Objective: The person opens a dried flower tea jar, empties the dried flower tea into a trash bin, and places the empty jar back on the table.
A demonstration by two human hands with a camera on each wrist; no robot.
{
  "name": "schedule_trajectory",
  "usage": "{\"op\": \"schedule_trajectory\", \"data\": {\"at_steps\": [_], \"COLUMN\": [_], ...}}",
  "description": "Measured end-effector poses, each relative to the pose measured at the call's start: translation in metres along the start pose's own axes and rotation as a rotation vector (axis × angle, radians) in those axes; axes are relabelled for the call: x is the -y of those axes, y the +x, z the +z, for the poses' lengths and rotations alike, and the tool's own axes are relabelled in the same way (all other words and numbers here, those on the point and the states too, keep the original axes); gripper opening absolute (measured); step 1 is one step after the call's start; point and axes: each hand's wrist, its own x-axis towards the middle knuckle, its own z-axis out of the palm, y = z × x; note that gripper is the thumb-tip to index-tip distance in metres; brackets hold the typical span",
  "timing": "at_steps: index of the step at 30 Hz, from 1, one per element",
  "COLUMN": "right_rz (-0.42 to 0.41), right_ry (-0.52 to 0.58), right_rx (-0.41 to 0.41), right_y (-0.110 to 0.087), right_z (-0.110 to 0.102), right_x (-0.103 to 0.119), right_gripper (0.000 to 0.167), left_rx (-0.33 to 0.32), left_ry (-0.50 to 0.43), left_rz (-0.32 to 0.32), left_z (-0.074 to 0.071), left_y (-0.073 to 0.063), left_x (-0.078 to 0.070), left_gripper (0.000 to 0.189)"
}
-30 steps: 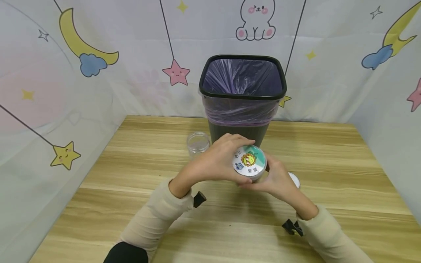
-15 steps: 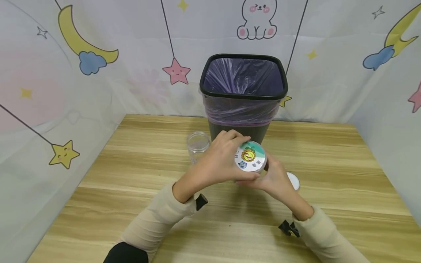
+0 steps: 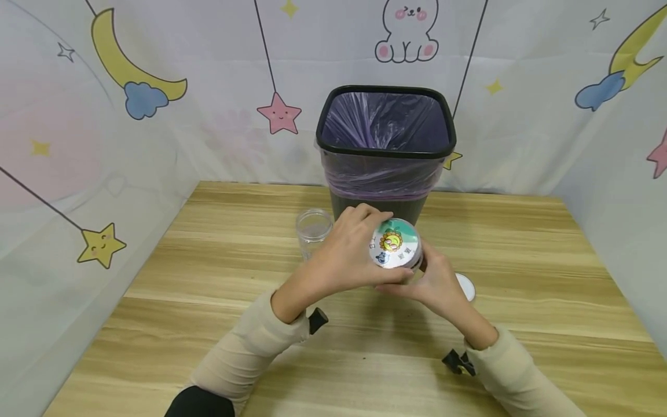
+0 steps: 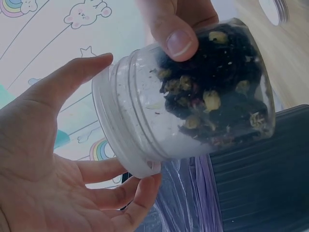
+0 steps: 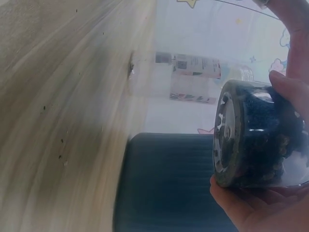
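A clear screw-top jar (image 4: 217, 87) is held up in front of the bin. Dark dried bits with small yellowish buds, like flower tea, lie toward its bottom end. Its lid (image 3: 395, 243) carries a sunflower sticker. My left hand (image 3: 339, 255) grips the lid's rim between thumb and fingers. Around the jar's body my right hand (image 3: 443, 286) is wrapped, its thumb pressed on the clear wall in the left wrist view. From the right wrist side, the jar's bottom (image 5: 227, 133) shows tilted, with fingers and thumb about it. The lid appears seated on the neck.
A black bin (image 3: 385, 153) with a purple liner stands behind the hands. Left of it is an uncovered clear jar (image 3: 314, 229), partly hidden by my left hand. A white round lid (image 3: 465, 286) lies right of my right wrist on the wooden table (image 3: 208, 324).
Both hands have raised the jar slightly toward the bin. The lid's sticker has turned a little, and my left fingers have shifted round its rim.
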Motion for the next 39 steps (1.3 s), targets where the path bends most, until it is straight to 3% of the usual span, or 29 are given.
{"op": "schedule_trajectory", "data": {"at_steps": [12,20,27,39], "right_rz": [0.056,0.123,0.133,0.184], "right_ry": [-0.013,-0.085,-0.076,-0.125], "right_rx": [-0.006,-0.052,-0.094,-0.126], "right_y": [-0.003,-0.007,-0.012,-0.016], "right_z": [-0.007,-0.018,-0.029,-0.039], "right_x": [-0.004,-0.009,-0.021,-0.022], "right_gripper": [0.090,0.092,0.091,0.093], "left_rx": [-0.012,-0.010,0.053,0.166], "left_ry": [-0.011,-0.001,0.048,0.104], "left_rz": [-0.013,-0.020,-0.047,-0.082], "left_z": [-0.003,-0.003,-0.001,0.009], "left_y": [-0.001,-0.002,0.000,0.001], "left_x": [0.001,0.001,0.002,0.009], "left_gripper": [0.090,0.089,0.092,0.089]}}
